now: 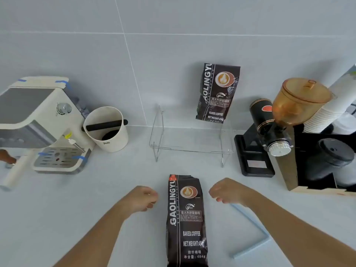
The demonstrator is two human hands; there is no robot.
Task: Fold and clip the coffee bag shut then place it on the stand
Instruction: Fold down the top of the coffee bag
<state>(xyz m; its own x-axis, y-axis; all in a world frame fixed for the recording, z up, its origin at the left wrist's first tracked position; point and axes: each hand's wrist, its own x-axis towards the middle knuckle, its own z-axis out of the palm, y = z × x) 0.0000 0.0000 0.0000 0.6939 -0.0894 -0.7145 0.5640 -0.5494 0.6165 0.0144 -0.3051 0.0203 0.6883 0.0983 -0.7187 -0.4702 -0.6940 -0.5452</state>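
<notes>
A black coffee bag [185, 220] stands upright on the white counter near the front, its top edge unfolded. My left hand [141, 198] hovers just left of the bag's top, fingers loosely curled, holding nothing. My right hand [229, 190] hovers just right of the bag's top, fingers also curled and apart from the bag. A light blue clip [252, 234], bent open in an L shape, lies on the counter under my right forearm. The clear acrylic stand [189, 149] with wire legs sits behind, and a second coffee bag [217, 93] rests on its back right, leaning on the wall.
A cream espresso machine [38, 122] and a cream knock box [107, 130] stand at the left. A black grinder with an amber hopper [277, 128] is at the right, beside a box holding paper cups and black lids [331, 157].
</notes>
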